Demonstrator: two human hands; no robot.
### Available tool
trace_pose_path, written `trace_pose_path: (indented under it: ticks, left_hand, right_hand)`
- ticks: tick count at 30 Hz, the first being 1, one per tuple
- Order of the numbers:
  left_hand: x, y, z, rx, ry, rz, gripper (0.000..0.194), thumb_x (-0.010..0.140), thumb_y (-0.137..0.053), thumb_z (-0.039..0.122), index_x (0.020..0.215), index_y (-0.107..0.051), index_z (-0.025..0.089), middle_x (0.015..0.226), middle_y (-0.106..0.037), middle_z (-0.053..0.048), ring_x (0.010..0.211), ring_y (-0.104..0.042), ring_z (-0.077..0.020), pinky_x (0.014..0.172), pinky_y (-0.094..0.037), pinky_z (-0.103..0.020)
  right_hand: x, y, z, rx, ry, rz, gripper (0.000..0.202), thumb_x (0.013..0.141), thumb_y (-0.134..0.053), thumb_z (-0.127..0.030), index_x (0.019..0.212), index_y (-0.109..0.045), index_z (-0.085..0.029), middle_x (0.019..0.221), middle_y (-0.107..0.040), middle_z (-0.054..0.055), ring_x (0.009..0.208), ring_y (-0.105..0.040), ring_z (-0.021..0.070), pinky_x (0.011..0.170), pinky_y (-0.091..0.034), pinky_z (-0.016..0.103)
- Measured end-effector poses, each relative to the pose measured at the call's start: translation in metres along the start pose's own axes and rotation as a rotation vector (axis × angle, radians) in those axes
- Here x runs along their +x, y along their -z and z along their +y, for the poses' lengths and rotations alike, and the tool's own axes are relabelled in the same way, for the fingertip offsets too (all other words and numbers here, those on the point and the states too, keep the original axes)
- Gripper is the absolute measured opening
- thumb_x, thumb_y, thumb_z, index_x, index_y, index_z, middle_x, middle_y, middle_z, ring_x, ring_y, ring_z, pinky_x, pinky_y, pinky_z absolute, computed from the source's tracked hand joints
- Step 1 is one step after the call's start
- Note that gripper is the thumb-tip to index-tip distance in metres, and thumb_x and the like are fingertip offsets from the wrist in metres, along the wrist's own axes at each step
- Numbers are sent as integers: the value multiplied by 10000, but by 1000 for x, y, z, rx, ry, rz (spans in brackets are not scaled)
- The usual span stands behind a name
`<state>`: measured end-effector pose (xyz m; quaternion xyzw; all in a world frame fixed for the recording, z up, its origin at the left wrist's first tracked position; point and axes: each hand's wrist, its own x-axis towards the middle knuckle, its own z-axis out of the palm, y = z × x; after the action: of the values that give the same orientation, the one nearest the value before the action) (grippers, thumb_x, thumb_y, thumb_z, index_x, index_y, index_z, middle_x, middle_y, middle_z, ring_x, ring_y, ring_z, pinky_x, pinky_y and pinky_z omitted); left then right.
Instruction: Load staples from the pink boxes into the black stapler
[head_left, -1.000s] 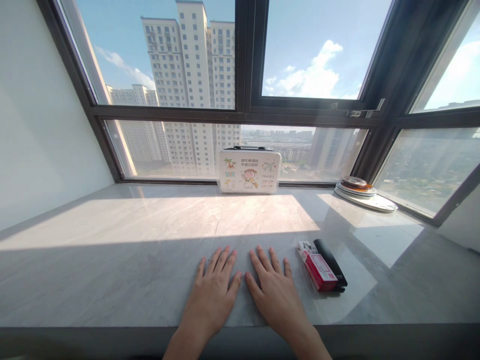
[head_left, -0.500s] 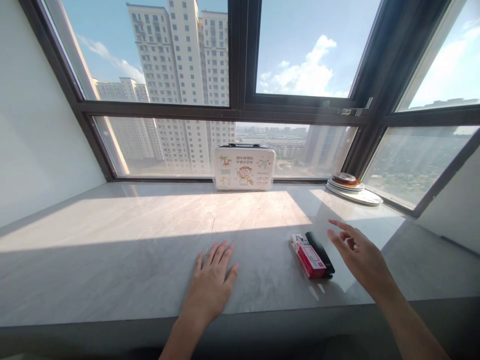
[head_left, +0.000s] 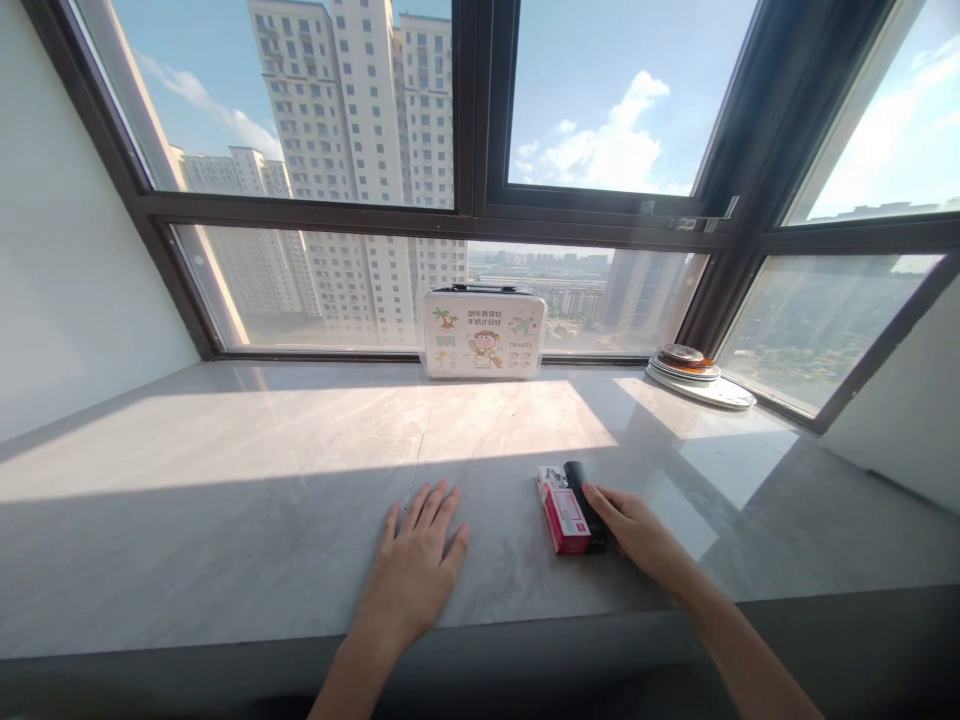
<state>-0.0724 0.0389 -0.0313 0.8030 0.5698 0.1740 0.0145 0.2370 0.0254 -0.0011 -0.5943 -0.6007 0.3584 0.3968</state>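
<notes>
My left hand [head_left: 416, 560] lies flat on the pale marble-look windowsill [head_left: 225, 560], its fingers spread and nothing in it. To its right stands a small red-and-white box [head_left: 565, 518]. A long black stapler [head_left: 587, 505] lies right against the box's right side. My right hand [head_left: 637, 530] is closed at the stapler's right side, with the thumb on it and the other fingers curled low beside it, partly hidden.
A white case with cartoon prints [head_left: 484, 335] stands upright by the window at the back. Several stacked plates and lids [head_left: 694, 375] sit in the back right corner. The sill's front edge [head_left: 525, 622] runs along the bottom.
My right hand has come left onto the stapler. The stapler and box have shifted left together, nearer my left hand, which stays flat in place.
</notes>
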Motion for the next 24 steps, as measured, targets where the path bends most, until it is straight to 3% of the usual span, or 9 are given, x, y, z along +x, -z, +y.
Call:
trace_pose_path:
  ticks: [5,9,13,15,17,20,24]
  left_hand:
    - [2,5,-7,-206,71,25,496,1041,-286,488,1483,-423,309,1554,-438,-13,1474,-318,-220,1230,-171,-484]
    - [2,16,1,-443,263,135,563,1012,-303,585,1439,-445,246,1453,-534,-68,1344,-489,-219,1115,-385,-383]
    - [3,24,32,-218,377,188,667,902,-504,596,1407,-456,163,1371,-539,-159,1283,-498,-334,1019,-433,-458]
    - [4,26,48,-111,380,154,590,883,-538,527,1351,-506,168,1277,-575,-160,1188,-550,-348,942,-456,-458]
    - [3,27,55,-96,361,105,424,900,-516,463,1228,-581,203,1153,-611,-121,1027,-619,-303,837,-478,-402]
    - [0,29,47,-103,355,105,273,917,-497,425,1049,-630,226,1044,-616,-80,873,-638,-247,740,-469,-341]
    - [5,34,15,-65,410,145,300,926,-498,471,999,-645,220,1017,-617,-79,826,-635,-232,704,-456,-316]
  right_hand:
    - [8,-75,-30,-34,98,59,615,935,-375,-650,792,-716,-159,639,-624,22,604,-541,182,550,-382,251]
    - [14,-113,-43,-67,131,115,596,950,-377,-619,856,-750,-164,717,-699,44,675,-609,212,613,-429,265]
    - [11,-114,-41,-93,110,203,551,953,-408,-603,999,-757,-178,754,-715,41,678,-619,204,644,-439,270]
    - [8,-109,-39,-101,108,217,548,954,-408,-602,995,-758,-182,763,-716,41,687,-622,205,645,-435,270]
    - [5,-106,-38,-108,111,210,551,959,-396,-602,953,-756,-185,756,-712,41,688,-621,206,633,-425,268]
    - [3,-105,-38,-111,114,200,548,964,-389,-600,927,-749,-188,727,-701,35,671,-614,203,611,-409,265]
    - [3,-107,-38,-101,116,197,541,961,-404,-605,967,-748,-188,700,-679,27,642,-599,196,594,-393,265]
